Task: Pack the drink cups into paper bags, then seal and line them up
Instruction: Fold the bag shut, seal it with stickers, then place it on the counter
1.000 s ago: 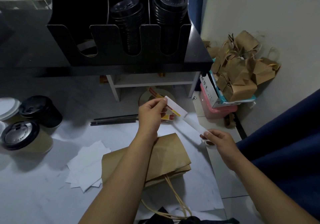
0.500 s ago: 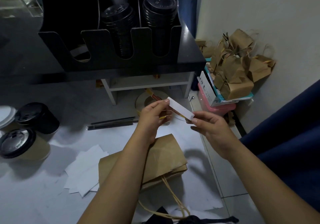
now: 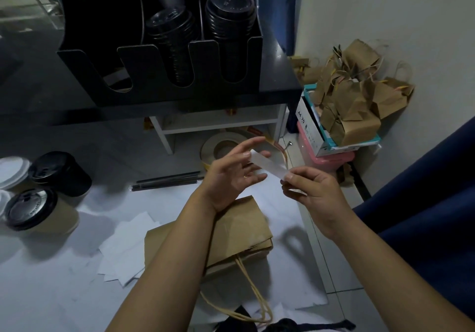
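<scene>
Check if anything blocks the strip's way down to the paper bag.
No object does. The right hand pinches the white strip; the paper bag's visible face is bare, and only the left forearm crosses over it.

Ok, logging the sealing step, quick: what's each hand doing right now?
Left hand: open, fingers spread, fingertips touching the white strip at its far end.
Right hand: pinching the strip's near end.
</scene>
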